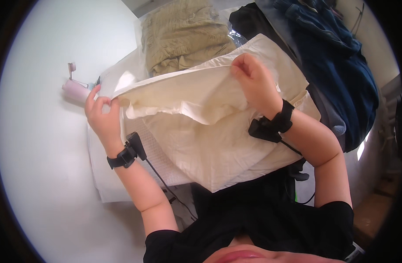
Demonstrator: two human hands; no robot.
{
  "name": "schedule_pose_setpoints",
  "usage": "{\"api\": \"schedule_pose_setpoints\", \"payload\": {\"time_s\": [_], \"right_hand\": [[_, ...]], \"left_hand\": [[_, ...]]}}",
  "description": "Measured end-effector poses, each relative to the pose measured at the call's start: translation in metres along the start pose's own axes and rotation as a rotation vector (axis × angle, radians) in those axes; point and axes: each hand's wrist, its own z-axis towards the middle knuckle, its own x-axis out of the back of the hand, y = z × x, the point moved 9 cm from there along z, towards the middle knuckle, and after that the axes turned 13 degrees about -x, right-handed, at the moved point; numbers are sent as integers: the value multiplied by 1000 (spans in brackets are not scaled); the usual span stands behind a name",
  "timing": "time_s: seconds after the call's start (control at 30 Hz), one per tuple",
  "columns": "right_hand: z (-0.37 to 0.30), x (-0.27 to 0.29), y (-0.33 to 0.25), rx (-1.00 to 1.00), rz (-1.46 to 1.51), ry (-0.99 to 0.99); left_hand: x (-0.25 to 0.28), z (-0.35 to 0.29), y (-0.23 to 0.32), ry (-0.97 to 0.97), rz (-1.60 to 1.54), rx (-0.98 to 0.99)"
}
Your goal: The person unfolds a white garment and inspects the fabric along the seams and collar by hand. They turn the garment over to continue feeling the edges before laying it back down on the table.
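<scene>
A cream cloth piece (201, 140), perhaps a garment, is spread in front of me, its long folded edge (179, 76) lifted and stretched between my two hands. My left hand (103, 116) pinches the left end of that edge between thumb and index finger, with the other fingers loosely raised. At the right end, my right hand (258, 81) has closed its fingers on the same edge. Below the lifted edge the fabric hangs in loose creases, and a corner of it points toward my body. Black bands with small boxes and cables sit on both wrists.
Under the cream cloth lies white textured fabric (142, 136). Olive crinkled cloth (183, 37) in clear plastic lies behind. Dark blue denim (341, 74) is heaped at the right. By the white wall, left of my left hand, is a pink cylinder (76, 90) with a thin wire handle.
</scene>
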Motion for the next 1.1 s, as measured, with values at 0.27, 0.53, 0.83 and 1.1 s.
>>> {"api": "schedule_pose_setpoints", "payload": {"time_s": [0.27, 0.53, 0.83, 1.1], "right_hand": [[12, 24, 15, -90, 146, 159], [11, 15, 23, -180, 125, 115], [12, 5, 25, -214, 241, -11], [5, -4, 13, -171, 192, -87]], "left_hand": [[-40, -12, 59, -73, -1220, 580], [-90, -36, 46, -542, -277, 518], [-50, 18, 104, -214, -915, 255], [-78, 9, 163, -328, -795, 8]]}}
